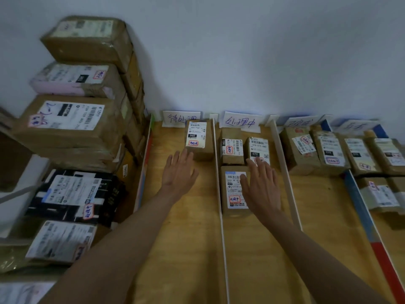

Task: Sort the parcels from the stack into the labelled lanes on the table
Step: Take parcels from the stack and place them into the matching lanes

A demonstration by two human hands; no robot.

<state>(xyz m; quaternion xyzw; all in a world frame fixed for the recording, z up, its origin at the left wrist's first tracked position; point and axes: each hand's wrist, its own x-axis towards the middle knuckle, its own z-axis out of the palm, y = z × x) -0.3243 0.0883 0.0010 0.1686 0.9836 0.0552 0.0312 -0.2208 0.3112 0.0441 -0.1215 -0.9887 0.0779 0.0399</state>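
Both hands, left (178,172) and right (262,189), hover with fingers spread flat over taped brown cardboard parcels (234,191) on the wooden tabletop (182,249).

The bench (188,227) is honey-yellow wood with faint grain. The stack (83,119) is brown cardboard parcels with white labels; one parcel (65,84) is pale pink, another (74,196) black with white stripes. White strips (221,216) divide the lanes; the far-right strip (370,229) is blue, then red. Lane signs (180,118) are white with blue handwriting. Red-outlined stickers (193,143) mark the labels.
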